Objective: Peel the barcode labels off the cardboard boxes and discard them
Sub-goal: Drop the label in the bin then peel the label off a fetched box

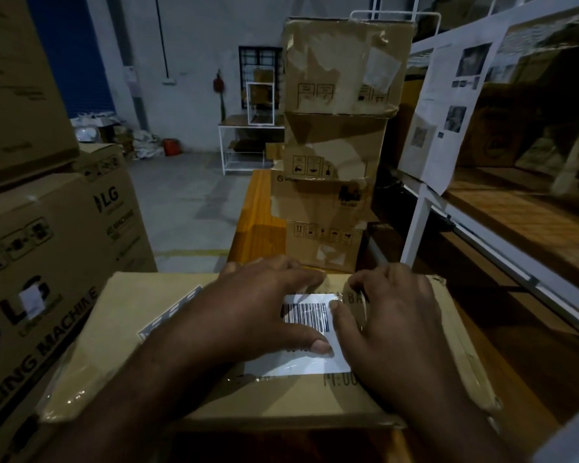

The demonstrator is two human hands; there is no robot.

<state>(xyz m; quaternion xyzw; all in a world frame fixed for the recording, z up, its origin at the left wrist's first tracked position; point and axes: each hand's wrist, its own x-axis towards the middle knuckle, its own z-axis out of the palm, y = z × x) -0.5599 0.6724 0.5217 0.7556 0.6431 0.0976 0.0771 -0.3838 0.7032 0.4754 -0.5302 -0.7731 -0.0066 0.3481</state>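
A flat cardboard box point(141, 372) lay in the lower centre of the frame, top face up, with glossy clear tape along its left edge. A white barcode label point(306, 317) was stuck flat on that face, right of centre, with black bars above and a plain white band below. Its edges were partly hidden. A second label point(168, 317), striped, sat to its left. A stack of cardboard boxes point(335, 155), worn and torn, stood at centre frame.

We see our left hand point(248, 312) and right hand point(398, 325) bare; both forearms point(141, 389) uncovered to the frame's edge; thumbnails point(320, 345) trimmed short.
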